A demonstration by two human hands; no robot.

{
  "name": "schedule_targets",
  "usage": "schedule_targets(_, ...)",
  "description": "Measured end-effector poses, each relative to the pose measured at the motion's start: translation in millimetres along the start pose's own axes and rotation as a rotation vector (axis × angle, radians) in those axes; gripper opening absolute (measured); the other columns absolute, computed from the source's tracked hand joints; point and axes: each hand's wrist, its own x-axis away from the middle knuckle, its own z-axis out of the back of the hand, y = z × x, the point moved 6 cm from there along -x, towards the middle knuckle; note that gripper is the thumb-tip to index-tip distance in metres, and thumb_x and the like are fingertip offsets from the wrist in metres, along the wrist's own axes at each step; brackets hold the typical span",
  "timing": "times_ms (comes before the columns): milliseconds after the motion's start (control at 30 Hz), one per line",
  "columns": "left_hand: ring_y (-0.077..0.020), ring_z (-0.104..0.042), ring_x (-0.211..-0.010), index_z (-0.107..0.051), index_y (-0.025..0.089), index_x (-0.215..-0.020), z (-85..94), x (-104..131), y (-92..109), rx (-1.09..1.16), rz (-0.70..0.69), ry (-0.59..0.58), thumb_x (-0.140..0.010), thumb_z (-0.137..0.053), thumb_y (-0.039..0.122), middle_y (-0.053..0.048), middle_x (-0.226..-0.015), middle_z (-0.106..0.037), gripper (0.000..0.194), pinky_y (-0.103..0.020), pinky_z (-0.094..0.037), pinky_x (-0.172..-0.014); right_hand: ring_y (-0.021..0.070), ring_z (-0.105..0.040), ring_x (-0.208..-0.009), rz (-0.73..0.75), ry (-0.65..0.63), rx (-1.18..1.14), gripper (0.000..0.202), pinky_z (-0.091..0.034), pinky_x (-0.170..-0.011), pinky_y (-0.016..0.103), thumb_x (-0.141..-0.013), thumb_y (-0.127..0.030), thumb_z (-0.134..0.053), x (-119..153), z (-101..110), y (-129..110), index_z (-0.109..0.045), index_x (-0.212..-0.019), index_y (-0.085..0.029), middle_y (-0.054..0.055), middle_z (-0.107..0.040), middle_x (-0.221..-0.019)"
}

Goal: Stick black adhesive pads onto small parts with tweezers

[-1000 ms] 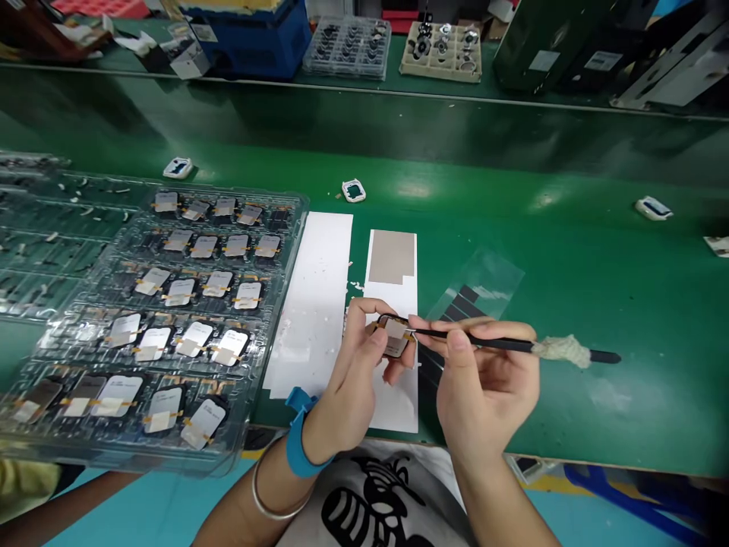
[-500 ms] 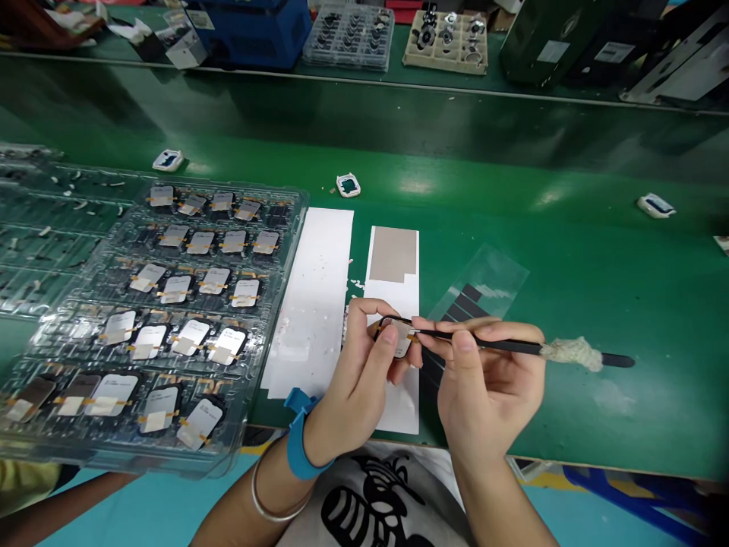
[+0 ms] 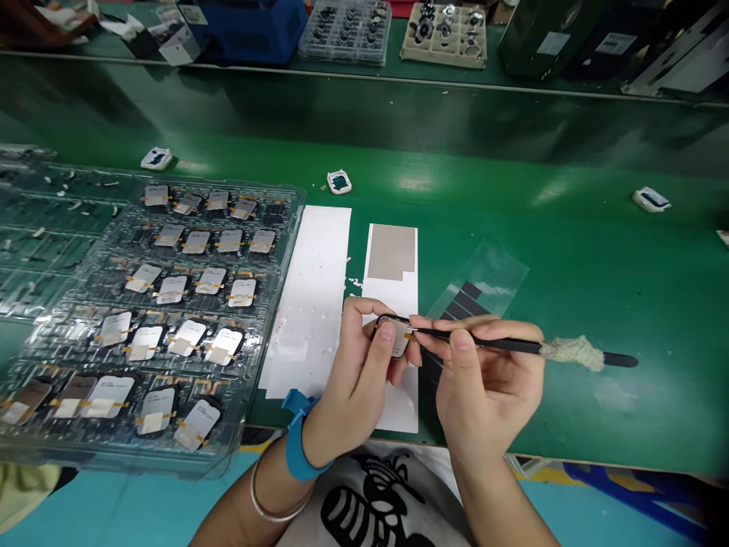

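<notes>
At a green counter (image 3: 569, 258), a worker's left hand (image 3: 358, 380) pinches a small dark part (image 3: 394, 336) between thumb and fingers (image 3: 383, 334), holding it just above a white sheet (image 3: 399, 403) near the counter's front edge. The right hand (image 3: 484, 387) grips black tweezers (image 3: 484, 342), fingers closed around the shaft, the tips touching the part's upper edge. A wad of pale thread (image 3: 572, 352) is wrapped around the tweezers' rear end. A blue wristband (image 3: 296, 448) and a thin bangle (image 3: 267, 494) circle the left wrist. To the left lies a clear tray (image 3: 267, 365) filled with rows of similar parts. A second, longer white sheet (image 3: 313, 296) lies between the tray and the first sheet. A clear film (image 3: 484, 281) with dark strips lies just right of the hands.
</notes>
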Motion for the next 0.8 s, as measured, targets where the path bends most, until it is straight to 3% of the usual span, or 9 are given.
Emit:
schedule_targets(233, -0.0080, -0.047, -0.056, -0.038, 0.025, -0.098, 5.2, -2, 1, -0.086, -0.031, 0.098, -0.102, -0.048, 0.037, 0.007, -0.067, -0.053, 0.016, -0.016, -0.032, -0.046, 0.0152, -0.074, -0.079, -0.028, 0.026, 0.001, 0.015, -0.067, -0.063, 0.028, -0.089, -0.009, -0.063, 2, 2, 1, -0.056, -0.093, -0.022, -0.001, -0.064, -0.084)
schedule_targets(367, -0.0079, -0.040, -0.051, -0.035, 0.025, -0.093, 12.5, -2, -2, -0.171, 0.033, 0.165, -0.097, -0.058, 0.035, 0.009, -0.061, -0.045, 0.026, -0.018, -0.030, -0.046, 0.0178, -0.074, -0.072, -0.007, 0.142, 0.091, 0.016, -0.067, -0.064, 0.035, -0.089, -0.014, -0.065, -9, 22, -10, -0.053, -0.095, -0.023, -0.001, -0.066, -0.086)
schedule_targets(500, -0.0106, -0.047, -0.058, -0.036, 0.025, -0.096, 1.6, -1, -6, -0.299, 0.091, -0.034, -0.102, -0.048, 0.033, 0.005, -0.068, -0.052, 0.015, -0.021, -0.036, -0.052, 0.0168, -0.074, -0.068, 0.051, 0.190, 0.345, 0.017, -0.065, -0.067, 0.032, -0.086, -0.022, -0.071, -34, 64, -17, -0.056, -0.094, -0.022, 0.000, -0.070, -0.087)
schedule_targets(633, -0.0123, -0.053, -0.062, -0.039, 0.025, -0.102, -12.4, 2, -9, -0.615, 0.077, -0.267, -0.105, -0.037, 0.030, -0.002, -0.087, -0.063, 0.006, -0.024, -0.038, -0.054, 0.0198, -0.074, -0.063, -0.110, 0.083, 0.451, 0.027, -0.065, -0.060, 0.033, -0.080, -0.036, -0.077, -56, 104, 7, -0.057, -0.091, -0.022, 0.001, -0.071, -0.081)
schedule_targets(800, -0.0101, -0.048, -0.048, -0.040, 0.025, -0.109, -16.3, 3, -11, -0.907, -0.029, -0.353, -0.104, -0.038, 0.026, -0.006, -0.100, -0.068, 0.006, -0.023, -0.031, -0.045, 0.0216, -0.074, -0.058, -0.207, 0.041, 0.436, 0.037, -0.065, -0.054, 0.034, -0.073, -0.044, -0.080, -71, 117, 34, -0.054, -0.087, -0.022, -0.001, -0.069, -0.076)
